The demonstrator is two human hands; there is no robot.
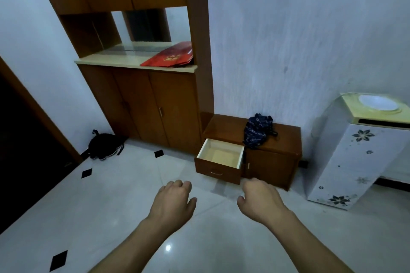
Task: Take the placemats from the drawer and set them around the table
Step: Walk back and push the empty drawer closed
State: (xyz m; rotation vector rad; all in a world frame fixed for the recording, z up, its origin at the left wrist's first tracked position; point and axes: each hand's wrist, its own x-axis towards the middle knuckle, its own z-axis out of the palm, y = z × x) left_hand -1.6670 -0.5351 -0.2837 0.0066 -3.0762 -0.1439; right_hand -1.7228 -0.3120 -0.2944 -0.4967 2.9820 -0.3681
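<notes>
A low brown wooden cabinet (275,157) stands against the white wall, and its left drawer (218,172) is pulled out. The drawer's pale inside shows only bare bottom; I see no placemats in it. My left hand (173,201) and my right hand (259,199) reach forward side by side above the floor, a short way in front of the drawer. Both hands hold nothing, with fingers loosely curled downward. No table is in view.
A tall brown cupboard (142,99) with a counter holds red bags (169,56). A dark folded umbrella (257,131) lies on the low cabinet. A white flowered water dispenser (359,150) stands right. A black bag (104,146) sits in the corner by a dark doorway (20,139). Glossy white tile floor.
</notes>
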